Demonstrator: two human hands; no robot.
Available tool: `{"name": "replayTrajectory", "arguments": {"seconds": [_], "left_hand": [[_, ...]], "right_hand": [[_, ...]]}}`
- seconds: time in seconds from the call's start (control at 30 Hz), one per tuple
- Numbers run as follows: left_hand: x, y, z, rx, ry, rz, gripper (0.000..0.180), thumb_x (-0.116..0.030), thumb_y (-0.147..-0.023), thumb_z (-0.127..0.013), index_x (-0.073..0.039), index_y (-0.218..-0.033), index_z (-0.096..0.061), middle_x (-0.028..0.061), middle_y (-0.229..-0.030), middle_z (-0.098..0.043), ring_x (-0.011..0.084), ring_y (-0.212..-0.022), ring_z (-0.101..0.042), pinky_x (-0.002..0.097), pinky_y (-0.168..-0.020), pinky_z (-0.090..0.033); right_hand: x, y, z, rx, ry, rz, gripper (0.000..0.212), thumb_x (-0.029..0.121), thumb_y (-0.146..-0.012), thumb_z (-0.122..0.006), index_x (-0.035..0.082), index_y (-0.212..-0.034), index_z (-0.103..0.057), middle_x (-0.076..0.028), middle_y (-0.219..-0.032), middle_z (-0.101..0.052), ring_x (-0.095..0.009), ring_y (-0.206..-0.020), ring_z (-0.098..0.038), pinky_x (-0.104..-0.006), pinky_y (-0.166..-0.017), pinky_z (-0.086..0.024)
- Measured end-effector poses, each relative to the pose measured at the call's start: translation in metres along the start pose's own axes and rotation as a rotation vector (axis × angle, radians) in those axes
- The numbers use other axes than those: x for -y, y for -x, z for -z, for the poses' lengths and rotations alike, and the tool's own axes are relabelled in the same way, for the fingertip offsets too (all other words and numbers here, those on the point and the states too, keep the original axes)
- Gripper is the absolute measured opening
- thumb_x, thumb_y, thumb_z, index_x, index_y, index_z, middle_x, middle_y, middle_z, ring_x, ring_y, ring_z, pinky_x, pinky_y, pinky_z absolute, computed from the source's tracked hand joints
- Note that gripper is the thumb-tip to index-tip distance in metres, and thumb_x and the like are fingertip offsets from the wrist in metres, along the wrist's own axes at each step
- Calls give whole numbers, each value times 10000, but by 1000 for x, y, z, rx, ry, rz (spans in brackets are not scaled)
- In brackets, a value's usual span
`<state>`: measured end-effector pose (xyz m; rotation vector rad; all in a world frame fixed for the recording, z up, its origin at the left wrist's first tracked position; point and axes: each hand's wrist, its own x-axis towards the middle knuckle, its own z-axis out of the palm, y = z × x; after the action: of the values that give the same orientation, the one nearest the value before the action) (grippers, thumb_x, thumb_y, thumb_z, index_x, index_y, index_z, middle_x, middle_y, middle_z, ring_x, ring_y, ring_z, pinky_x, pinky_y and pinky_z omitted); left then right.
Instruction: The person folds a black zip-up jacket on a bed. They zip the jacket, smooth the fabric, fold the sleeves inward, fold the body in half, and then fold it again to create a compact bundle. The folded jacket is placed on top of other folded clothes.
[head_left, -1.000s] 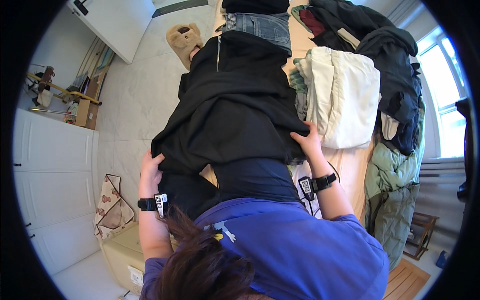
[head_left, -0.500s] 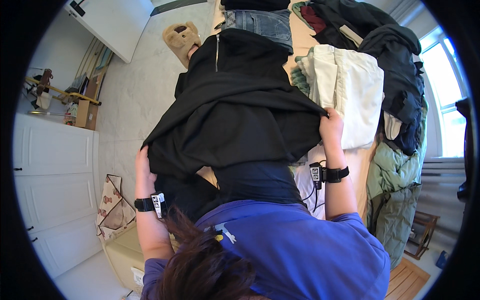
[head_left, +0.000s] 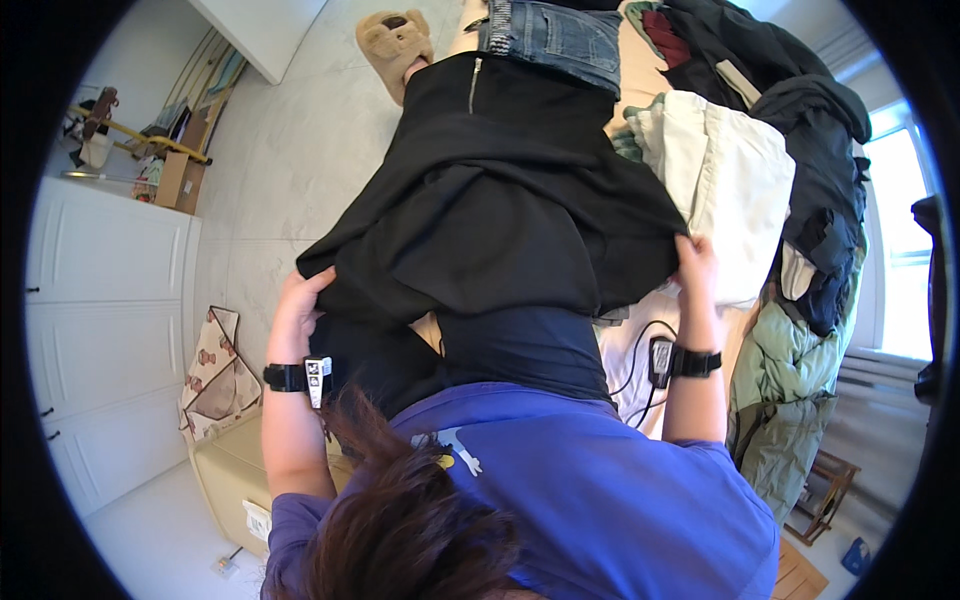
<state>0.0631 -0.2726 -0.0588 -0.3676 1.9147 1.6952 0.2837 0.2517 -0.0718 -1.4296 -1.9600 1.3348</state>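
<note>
A wide black skirt point(head_left: 500, 190) with a short zipper at its far end lies spread over my lap and legs. My left hand point(head_left: 299, 303) pinches its near left corner. At the near right corner my right hand point(head_left: 697, 262) grips the cloth, fingers closed on the edge. Between the hands the fabric hangs in loose folds. Beside my right hand is a folded white garment point(head_left: 718, 190), apparently trousers. Folded blue jeans point(head_left: 555, 42) lie just beyond the skirt's zipper end.
Dark clothes point(head_left: 815, 150) are heaped along the right side of the bed, with a pale green puffy jacket point(head_left: 785, 350) nearer. A plush slipper point(head_left: 394, 45) is on my foot at the far left. White cabinets point(head_left: 110, 245) and a beige box point(head_left: 228, 470) stand to the left.
Both hands have moved apart a little, stretching the skirt's near edge wider. My left hand's thumb now lies over the cloth. The whole view has shifted slightly.
</note>
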Motion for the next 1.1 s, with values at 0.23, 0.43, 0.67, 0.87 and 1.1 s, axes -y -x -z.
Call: {"name": "replayTrajectory", "arguments": {"seconds": [0.23,0.43,0.67,0.87,1.1], "left_hand": [[23,-6,1,155,552,266,325,-207,-932,-601,8,-1175,-588,148,-1103,-676,268,-970,-679,426,-819,-582],[29,7,1,211,619,175,313,-57,-854,-662,-9,-1158,-608,135,-1089,-678,258,-953,-676,394,-858,-555],[10,18,23,-79,74,-220,219,12,-833,-656,-66,-1020,-574,33,-924,-629,147,-861,-602,297,-767,-495],[39,24,-4,-148,-97,-169,177,62,-805,-611,-47,-931,-549,11,-826,-564,118,-766,-516,254,-720,-429],[49,50,-18,378,612,148,356,-15,-889,-591,-20,-1238,-525,127,-1141,-636,226,-922,-659,335,-709,-568]], "right_hand": [[-29,104,-60,309,-619,-709,405,306,-769,-813,81,-1041,-614,-47,-847,-653,-190,-624,-618,-292,-451,-495],[-26,74,-35,240,-595,-224,278,18,-746,-724,47,-1003,-620,-74,-908,-669,-195,-739,-649,-298,-653,-552],[3,35,49,-124,-116,244,147,-19,-805,-632,58,-906,-557,6,-725,-562,-59,-526,-444,-225,-437,-328],[-54,56,3,54,-280,-9,401,-75,-800,-585,38,-1182,-629,-87,-1083,-676,-179,-851,-642,-266,-690,-528],[-33,78,-10,616,-1011,-896,380,-16,-841,-623,-4,-1215,-557,-165,-1149,-649,-289,-985,-659,-427,-851,-560]]}}
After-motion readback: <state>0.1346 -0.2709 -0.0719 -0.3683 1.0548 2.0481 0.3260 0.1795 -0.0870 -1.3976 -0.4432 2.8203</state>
